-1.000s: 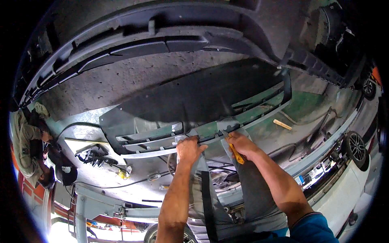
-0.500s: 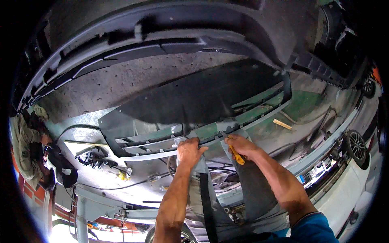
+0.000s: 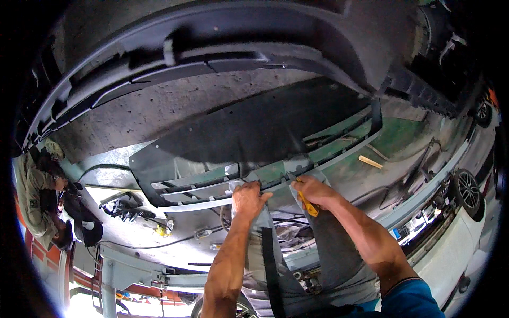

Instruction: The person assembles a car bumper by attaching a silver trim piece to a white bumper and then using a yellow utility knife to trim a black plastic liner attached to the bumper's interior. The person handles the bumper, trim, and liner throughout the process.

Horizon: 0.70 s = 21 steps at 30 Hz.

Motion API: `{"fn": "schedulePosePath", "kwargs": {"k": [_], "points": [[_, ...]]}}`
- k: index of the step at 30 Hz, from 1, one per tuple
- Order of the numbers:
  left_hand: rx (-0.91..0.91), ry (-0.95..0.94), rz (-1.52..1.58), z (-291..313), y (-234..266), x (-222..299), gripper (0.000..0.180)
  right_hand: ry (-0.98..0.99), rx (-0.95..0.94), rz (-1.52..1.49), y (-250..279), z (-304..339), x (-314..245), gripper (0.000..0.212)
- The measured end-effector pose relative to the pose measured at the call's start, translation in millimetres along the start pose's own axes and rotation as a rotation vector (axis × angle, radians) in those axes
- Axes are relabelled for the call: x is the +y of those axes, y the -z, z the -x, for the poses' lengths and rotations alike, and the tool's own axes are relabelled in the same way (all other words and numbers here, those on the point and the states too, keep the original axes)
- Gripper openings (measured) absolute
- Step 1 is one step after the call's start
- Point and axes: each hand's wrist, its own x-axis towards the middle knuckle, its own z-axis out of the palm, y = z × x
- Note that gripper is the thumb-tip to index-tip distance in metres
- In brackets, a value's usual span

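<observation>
Across my lap lies a long black plastic panel (image 3: 228, 132) with slotted openings along its near edge. My left hand (image 3: 248, 200) is closed over that near rim, the thumb out to the right. To its right, my right hand (image 3: 313, 192) is wrapped round a yellow utility knife (image 3: 308, 205). The knife's front end points at the panel's edge between two slots; the fingers hide most of it, and I cannot tell whether the blade touches the plastic.
A large dark bumper (image 3: 222, 40) arches beyond the panel. At the left a person (image 3: 42, 196) crouches near black parts (image 3: 127, 204) on the floor. A wooden stick (image 3: 370, 161) lies right of the panel. A white car (image 3: 450, 249) with an exposed wheel (image 3: 466, 192) stands at the right.
My right hand and the knife have shifted slightly left along the panel's edge, and the knife has turned a little. My left hand keeps its hold in the same place.
</observation>
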Motion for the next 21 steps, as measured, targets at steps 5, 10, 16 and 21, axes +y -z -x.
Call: {"fn": "schedulePosePath", "kwargs": {"k": [5,10,16,21], "points": [[0.005,-0.004,0.013,-0.3,-0.4,-1.3,0.047,-0.005,-0.009,-0.062,-4.0,-6.0,3.7,0.028],[-0.02,0.01,-0.001,-1.4,3.3,0.5,0.046,-0.014,-0.057,-0.163,-10.4,-9.0,4.0,0.027],[-0.048,0.039,0.011,-4.1,5.5,1.1,0.047,-0.064,0.025,-0.148,2.8,-11.4,8.5,0.025],[-0.102,0.097,-0.01,-9.4,8.6,6.6,0.048,0.286,0.273,0.382,17.9,2.4,17.3,0.026]]}}
